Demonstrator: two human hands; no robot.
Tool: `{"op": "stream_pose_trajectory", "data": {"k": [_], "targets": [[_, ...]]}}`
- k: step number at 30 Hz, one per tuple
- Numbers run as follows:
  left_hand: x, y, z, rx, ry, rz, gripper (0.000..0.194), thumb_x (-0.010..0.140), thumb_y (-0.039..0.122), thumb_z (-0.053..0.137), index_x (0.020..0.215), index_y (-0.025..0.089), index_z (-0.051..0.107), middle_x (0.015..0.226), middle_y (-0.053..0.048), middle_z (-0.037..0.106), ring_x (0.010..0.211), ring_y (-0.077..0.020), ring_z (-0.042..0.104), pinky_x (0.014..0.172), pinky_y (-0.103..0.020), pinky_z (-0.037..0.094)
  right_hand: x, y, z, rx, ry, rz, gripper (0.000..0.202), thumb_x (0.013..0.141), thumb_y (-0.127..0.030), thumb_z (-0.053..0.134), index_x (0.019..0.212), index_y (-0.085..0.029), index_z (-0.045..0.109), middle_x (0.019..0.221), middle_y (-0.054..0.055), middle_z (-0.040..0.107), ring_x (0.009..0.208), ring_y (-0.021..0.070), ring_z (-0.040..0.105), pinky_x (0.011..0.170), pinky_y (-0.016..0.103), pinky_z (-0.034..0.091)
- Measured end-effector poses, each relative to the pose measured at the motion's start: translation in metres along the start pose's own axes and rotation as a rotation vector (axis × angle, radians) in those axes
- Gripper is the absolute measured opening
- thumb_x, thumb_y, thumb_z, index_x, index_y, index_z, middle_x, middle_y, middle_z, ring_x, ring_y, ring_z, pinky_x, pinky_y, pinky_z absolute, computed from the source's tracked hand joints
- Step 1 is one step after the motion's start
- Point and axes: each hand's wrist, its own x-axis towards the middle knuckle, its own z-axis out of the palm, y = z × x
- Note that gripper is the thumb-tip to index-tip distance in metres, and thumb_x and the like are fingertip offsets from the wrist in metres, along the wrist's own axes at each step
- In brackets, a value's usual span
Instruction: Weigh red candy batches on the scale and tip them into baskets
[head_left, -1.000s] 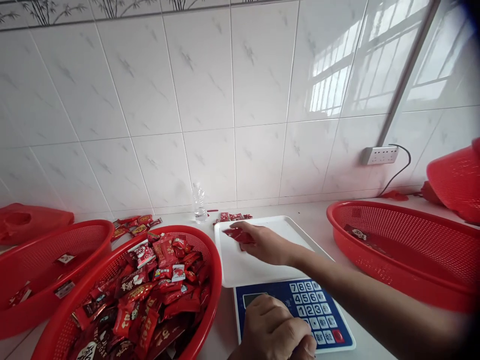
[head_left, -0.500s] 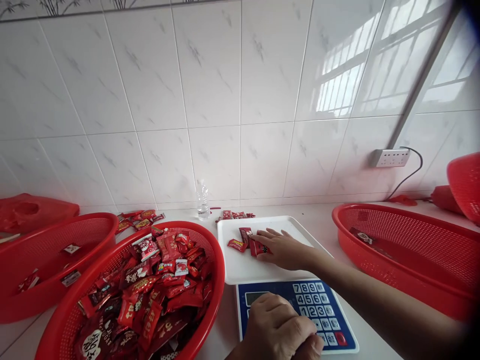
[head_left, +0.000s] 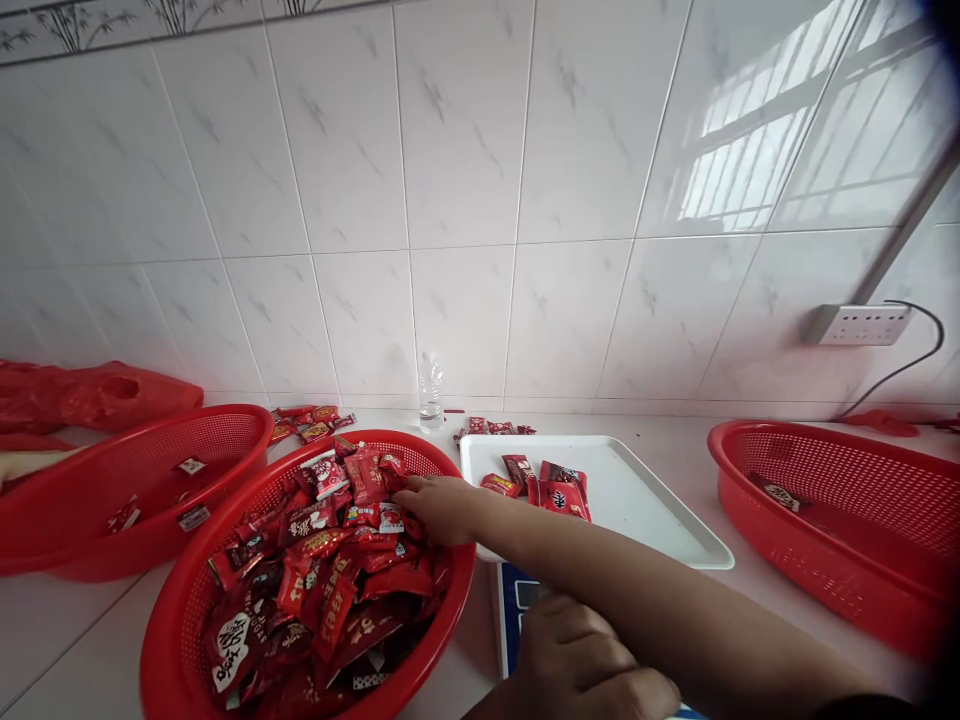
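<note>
My right hand point(head_left: 439, 507) reaches across to the right rim of the red basket point(head_left: 157, 640), its partly visible fingers stretched out and touching the red-wrapped candies point(head_left: 367, 475) heaped inside. Its forearm crosses in front of a white tray point(head_left: 645, 480). Several candy packets point(head_left: 559, 497) lie at the tray's left end. Near the bottom edge, my left hand point(head_left: 592, 665) is curled closed over the blue-faced digital scale point(head_left: 510, 640). Whatever those fingers may hold is hidden. Most of the scale's keypad is covered by my arm and hand.
A second red basket point(head_left: 45, 550) with a few packets stands at left, a third point(head_left: 727, 470) at right. Along the wall are a clear plastic bottle point(head_left: 431, 395), loose candies point(head_left: 315, 420) and a power socket point(head_left: 862, 325). A person's forearm point(head_left: 34, 463) shows far left.
My right hand has left the packets on the tray and moved left to the candy-filled basket. My left hand stays closed near the scale. The view has shifted left.
</note>
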Motion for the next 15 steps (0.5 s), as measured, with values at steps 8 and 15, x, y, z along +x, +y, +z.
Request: {"op": "stream_pose_trajectory", "data": {"k": [8, 15], "targets": [[-0.004, -0.008, 0.011, 0.001, 0.119, 0.025, 0.014, 0.078, 0.024, 0.045, 0.075, 0.019, 0.057, 0.048, 0.003, 0.049, 0.049, -0.0115, 0.046, 0.055, -0.027, 0.040, 0.012, 0.002, 0.007, 0.003, 0.046, 0.057, 0.026, 0.074, -0.021, 0.060, 0.100, -0.020, 0.063, 0.102, 0.010, 0.066, 0.086, 0.0250, 0.064, 0.070, 0.034, 0.050], [-0.004, -0.005, 0.008, -0.029, -0.063, 0.016, 0.016, 0.080, 0.025, 0.047, 0.073, 0.019, 0.060, 0.052, 0.001, 0.054, 0.053, -0.0118, 0.052, 0.059, -0.025, 0.045, -0.019, 0.006, -0.003, 0.218, 0.310, 0.178, 0.024, 0.086, -0.024, 0.048, 0.108, -0.018, 0.056, 0.104, 0.008, 0.063, 0.090, 0.0192, 0.061, 0.074, 0.029, 0.046]]}}
